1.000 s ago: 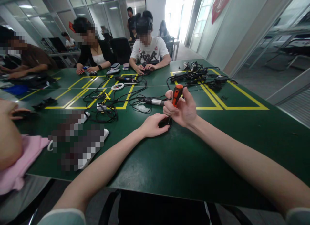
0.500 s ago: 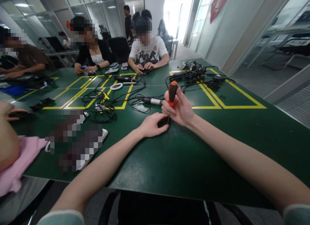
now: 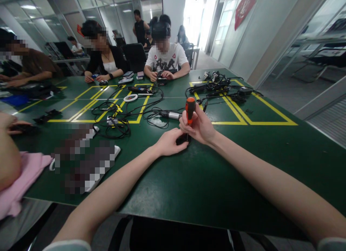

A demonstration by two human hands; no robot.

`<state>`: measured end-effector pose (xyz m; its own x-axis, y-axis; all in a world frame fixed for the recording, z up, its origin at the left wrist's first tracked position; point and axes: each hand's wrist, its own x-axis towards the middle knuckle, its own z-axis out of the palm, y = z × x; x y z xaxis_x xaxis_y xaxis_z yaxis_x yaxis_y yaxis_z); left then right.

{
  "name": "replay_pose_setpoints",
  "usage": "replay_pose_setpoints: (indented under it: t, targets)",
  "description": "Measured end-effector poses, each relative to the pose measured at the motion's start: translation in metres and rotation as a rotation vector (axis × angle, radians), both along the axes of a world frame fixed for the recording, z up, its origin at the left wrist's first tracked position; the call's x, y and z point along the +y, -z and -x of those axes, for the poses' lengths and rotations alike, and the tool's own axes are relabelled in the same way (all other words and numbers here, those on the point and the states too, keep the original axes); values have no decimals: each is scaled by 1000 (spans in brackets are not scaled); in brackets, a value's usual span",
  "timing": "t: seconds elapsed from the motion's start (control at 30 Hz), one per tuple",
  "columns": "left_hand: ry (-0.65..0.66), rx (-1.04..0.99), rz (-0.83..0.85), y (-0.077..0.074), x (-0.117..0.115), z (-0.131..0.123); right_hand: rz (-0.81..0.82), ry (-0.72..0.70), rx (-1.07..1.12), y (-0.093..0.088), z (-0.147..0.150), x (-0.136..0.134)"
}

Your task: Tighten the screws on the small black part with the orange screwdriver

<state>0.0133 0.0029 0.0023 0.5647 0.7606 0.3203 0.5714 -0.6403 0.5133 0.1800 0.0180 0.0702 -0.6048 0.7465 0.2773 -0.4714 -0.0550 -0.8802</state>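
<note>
A screwdriver [image 3: 190,108] with an orange and black handle stands nearly upright in my right hand [image 3: 201,125], whose fingers wrap round the handle. Its thin shaft points down at a small black part [image 3: 182,138] on the green table [image 3: 162,186]. My left hand [image 3: 171,141] rests on the table and grips that black part between thumb and fingers, steadying it under the screwdriver. Most of the part is hidden by my fingers, so I cannot tell its kind. Whether the tip touches it is hard to make out.
Beyond my hands lie a silver and black cylindrical tool [image 3: 173,115] and tangled black cables [image 3: 119,130]. A white tape roll [image 3: 130,98] sits farther left. More cables [image 3: 216,86] are heaped at the back right. Two blurred white-edged items [image 3: 101,175] lie at left. Co-workers sit across and to the left.
My right hand and the screwdriver have come slightly down and left, nearer the black part. My left hand stays on the part. The view has tilted a little.
</note>
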Motion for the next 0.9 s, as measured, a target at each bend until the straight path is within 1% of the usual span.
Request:
replay_pose_setpoints:
  t: [0.1, 0.27, 0.47, 0.7, 0.83, 0.9]
  targets:
    - [4, -3, -4, 0, 0, 0, -15, -17, 3, 0, -1, 1]
    - [1, 6, -3, -1, 0, 0, -15, 14, 22, -1, -1, 1]
    - [1, -3, -3, 1, 1, 0, -5, -45, 8, -2, -1, 1]
    - [4, -15, -5, 1, 1, 1, -42, -28, -6, -2, -1, 1]
    - [8, -10, -4, 0, 0, 0, -43, -53, -20, -1, -1, 2]
    - [3, -2, -6, -1, 0, 0, -36, -42, -16, -1, -1, 2]
